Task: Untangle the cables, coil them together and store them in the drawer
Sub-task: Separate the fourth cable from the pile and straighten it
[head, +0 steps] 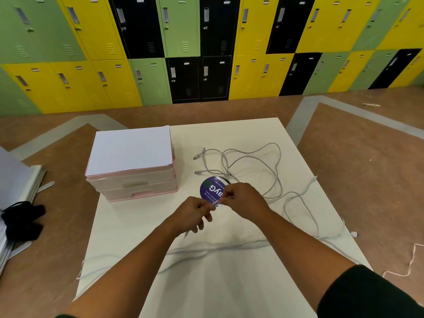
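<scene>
Sprawling across the far right of the pale worktop (pixel 229 283), the grey cables (pixel 273 171) are lying in loose, crossing loops, with two plug ends pointing left toward the drawer unit and further strands trailing along the near edge and hanging off the right side. A round purple sticker (pixel 210 189) is lying flat between the loops and the hands, partly hidden by the fingers. The left hand (pixel 195 212) and right hand (pixel 243 199) are meeting just above it, each grip pinching the same small glossy piece (pixel 218 204); what that piece is cannot be made out. A pale cable tip is showing just below the left hand. On the far left of the worktop a pink drawer unit (pixel 137 187) is sitting with its two visible drawers closed, so nothing inside is showing, and a white sheet of paper (pixel 130 150) is covering its top. On the brown floor (pixel 344 157) to the left, a stack of grey boards (pixel 18 177) is lying with a black cloth (pixel 23 219) on its near end; a thin pinkish cord (pixel 410 262) is curling on the floor at the right. Green, yellow and black lockers (pixel 183 31) are lining the far wall.
</scene>
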